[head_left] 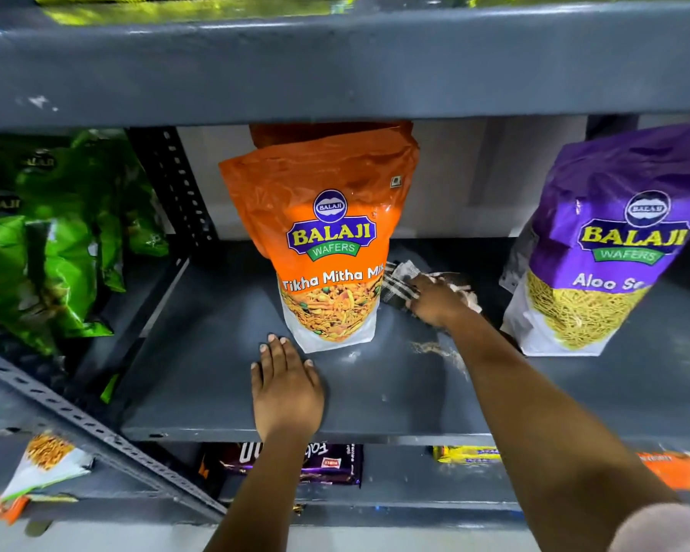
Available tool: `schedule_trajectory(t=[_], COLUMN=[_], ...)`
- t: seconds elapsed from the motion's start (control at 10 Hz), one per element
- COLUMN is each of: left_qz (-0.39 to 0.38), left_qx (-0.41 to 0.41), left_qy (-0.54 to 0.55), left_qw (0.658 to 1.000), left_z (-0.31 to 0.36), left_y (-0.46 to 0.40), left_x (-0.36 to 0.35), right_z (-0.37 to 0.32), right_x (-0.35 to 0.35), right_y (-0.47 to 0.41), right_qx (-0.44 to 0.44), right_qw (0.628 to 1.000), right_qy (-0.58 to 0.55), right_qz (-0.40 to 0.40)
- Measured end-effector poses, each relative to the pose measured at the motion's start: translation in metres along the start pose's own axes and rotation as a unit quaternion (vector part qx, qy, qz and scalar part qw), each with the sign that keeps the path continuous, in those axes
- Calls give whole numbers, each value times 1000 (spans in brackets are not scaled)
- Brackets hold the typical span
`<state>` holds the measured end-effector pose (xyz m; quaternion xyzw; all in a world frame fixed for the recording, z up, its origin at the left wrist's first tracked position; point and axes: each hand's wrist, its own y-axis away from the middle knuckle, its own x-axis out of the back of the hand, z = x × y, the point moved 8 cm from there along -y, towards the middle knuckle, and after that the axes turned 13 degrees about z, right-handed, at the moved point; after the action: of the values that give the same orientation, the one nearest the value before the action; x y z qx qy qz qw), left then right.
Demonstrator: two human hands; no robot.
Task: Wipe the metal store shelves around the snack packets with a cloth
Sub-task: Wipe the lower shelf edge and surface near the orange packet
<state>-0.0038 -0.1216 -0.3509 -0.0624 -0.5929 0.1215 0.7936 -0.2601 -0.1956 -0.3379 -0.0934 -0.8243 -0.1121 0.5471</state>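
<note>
An orange Balaji snack packet (327, 241) stands upright in the middle of the grey metal shelf (200, 372). My right hand (435, 302) presses a dark checked cloth (401, 278) onto the shelf just right of that packet, toward the back. My left hand (285, 382) lies flat on the shelf, fingers apart, its fingertips almost touching the orange packet's base. A purple Balaji packet (606, 241) stands at the right. A pale dusty smear (439, 352) marks the shelf under my right forearm.
Green packets (48, 241) fill the neighbouring bay at the left, behind a perforated upright (180, 189). The shelf above (335, 73) overhangs closely. Below, a lower shelf holds dark purple (327, 464), yellow (467, 454) and orange packs.
</note>
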Motion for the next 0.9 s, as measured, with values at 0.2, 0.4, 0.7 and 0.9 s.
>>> schedule_trajectory(t=[0.2, 0.4, 0.7, 0.9], left_qz=[-8, -20, -23, -23], left_qx=[-1, -2, -8, -8], left_qy=[6, 8, -12, -3], left_qw=[1000, 1000, 1000, 1000], left_z=[2, 1, -1, 1], left_y=[1, 1, 1, 1], left_x=[0, -1, -5, 0], right_z=[19, 24, -40, 16], right_x=[0, 36, -37, -16], right_y=[70, 135, 101, 147], right_qx=[4, -73, -72, -96], right_qw=[999, 977, 989, 976], right_qy=[12, -25, -71, -24], right_qz=[43, 199, 109, 194])
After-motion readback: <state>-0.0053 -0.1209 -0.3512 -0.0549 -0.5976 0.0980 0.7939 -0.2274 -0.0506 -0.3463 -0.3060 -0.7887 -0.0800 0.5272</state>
